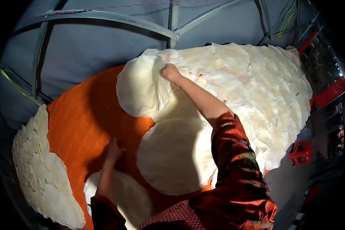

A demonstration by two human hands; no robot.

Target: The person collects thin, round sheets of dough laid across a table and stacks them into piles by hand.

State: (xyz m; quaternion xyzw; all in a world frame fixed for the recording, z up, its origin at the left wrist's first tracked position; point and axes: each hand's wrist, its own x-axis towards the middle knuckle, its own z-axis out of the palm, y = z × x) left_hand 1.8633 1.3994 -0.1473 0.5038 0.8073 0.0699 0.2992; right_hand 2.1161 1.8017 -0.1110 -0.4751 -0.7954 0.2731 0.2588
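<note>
My right hand (170, 73) is closed at the upper right edge of a thin round white sheet (142, 84), its fingers curled against the sheet. That sheet lies partly over the orange surface (80, 107) and partly over other white sheets. My left hand (114, 150) is lower down, in shadow over the orange surface, with its thumb apart from the fingers and nothing visible in it. A second round white sheet (174, 157) lies between my arms. Another round sheet (128, 195) lies under my left forearm, partly hidden by it.
Overlapping white sheets (253, 80) cover the right side of the large curved form; smaller pale layers (42, 172) cover its left end. Metal framing (107, 16) stands behind it, against grey fabric. A red stool (300, 153) is on the floor at right.
</note>
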